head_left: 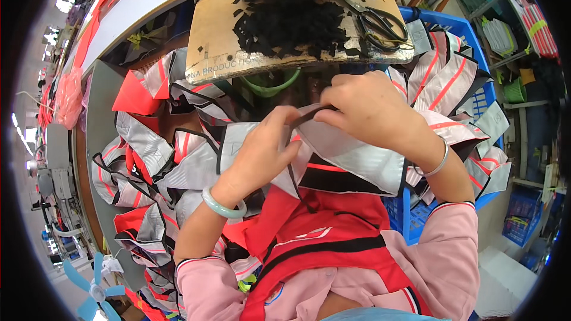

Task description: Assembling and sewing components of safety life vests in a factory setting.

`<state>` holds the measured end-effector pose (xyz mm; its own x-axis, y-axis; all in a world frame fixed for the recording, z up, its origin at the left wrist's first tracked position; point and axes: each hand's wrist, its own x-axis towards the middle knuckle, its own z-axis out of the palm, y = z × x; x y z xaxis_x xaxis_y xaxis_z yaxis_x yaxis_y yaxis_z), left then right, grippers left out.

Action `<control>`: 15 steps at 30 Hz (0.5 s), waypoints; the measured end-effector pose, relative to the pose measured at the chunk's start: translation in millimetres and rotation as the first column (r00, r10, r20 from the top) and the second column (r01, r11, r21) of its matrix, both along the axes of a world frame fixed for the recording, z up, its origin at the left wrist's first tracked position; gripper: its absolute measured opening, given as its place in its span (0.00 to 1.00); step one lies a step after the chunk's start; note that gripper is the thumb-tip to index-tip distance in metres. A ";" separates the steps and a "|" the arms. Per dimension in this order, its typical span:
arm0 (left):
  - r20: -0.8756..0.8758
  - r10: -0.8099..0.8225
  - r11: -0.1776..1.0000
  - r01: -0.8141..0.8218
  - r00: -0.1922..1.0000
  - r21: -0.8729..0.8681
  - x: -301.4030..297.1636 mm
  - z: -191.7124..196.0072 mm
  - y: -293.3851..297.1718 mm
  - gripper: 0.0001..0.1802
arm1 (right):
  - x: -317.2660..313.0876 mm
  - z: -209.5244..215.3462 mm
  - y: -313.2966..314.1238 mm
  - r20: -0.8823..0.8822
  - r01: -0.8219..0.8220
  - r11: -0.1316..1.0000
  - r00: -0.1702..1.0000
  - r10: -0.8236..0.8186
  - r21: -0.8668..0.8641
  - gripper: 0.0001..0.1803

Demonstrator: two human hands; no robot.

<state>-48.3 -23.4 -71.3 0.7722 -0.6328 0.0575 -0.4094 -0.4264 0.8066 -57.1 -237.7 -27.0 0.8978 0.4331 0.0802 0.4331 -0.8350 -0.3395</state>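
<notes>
A light-blue desk fan (96,292) sits at the lower left. Right of it, silver-grey fabric pieces (140,137) with red stripes and black trim lie heaped, passing beneath the left edge of a wooden board (208,32). A pale jade bangle (223,204) rings the left wrist. The left hand (262,151) has its fingertips at the black-trimmed edge of a silver-grey fabric panel (357,157), the thumb lower and apart from them; whether they grip it I cannot tell. A green bowl (262,90) shows below the board's near edge, and black fabric scraps (288,24) cover the board's middle. The panel spreads between the hands, before the near edge and above a red apron (351,223). The right hand (366,107) has thumb and forefinger clamped on the panel's dark edge. Black-handled scissors (370,19) lie near the board's right edge. A thin metal bracelet (439,160) circles the right wrist. Farthest right, a blue plastic crate (410,220) carries more striped pieces (437,71).
</notes>
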 end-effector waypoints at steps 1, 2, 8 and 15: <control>0.092 -0.052 0.996 0.045 0.994 0.075 0.5 -4.9 5.2 0.22 | -0.8 -1.6 -6.2 -0.028 -0.026 1.000 0.999 0.026 0.006 0.11; 0.180 -0.110 0.985 0.083 0.977 0.153 0.1 -7.3 8.7 0.21 | -1.8 -1.3 -9.1 -0.027 -0.023 1.000 0.999 0.023 0.008 0.11; 0.148 0.001 0.999 -0.007 0.989 0.045 22.9 38.5 5.7 0.16 | 8.8 7.1 -42.3 -0.036 0.053 0.892 0.999 -0.041 0.448 0.08; 0.021 -0.103 0.988 0.100 0.994 0.121 112.7 81.3 -1.2 0.13 | 44.4 14.6 -54.6 -0.217 0.299 0.739 0.954 -0.209 0.603 0.14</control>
<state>64.4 -24.6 10.1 0.7029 -0.7113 -0.0035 -0.4765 -0.4746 0.7401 -12.7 -292.3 -12.5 0.9885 0.0815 0.1277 0.1513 -0.4902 -0.8584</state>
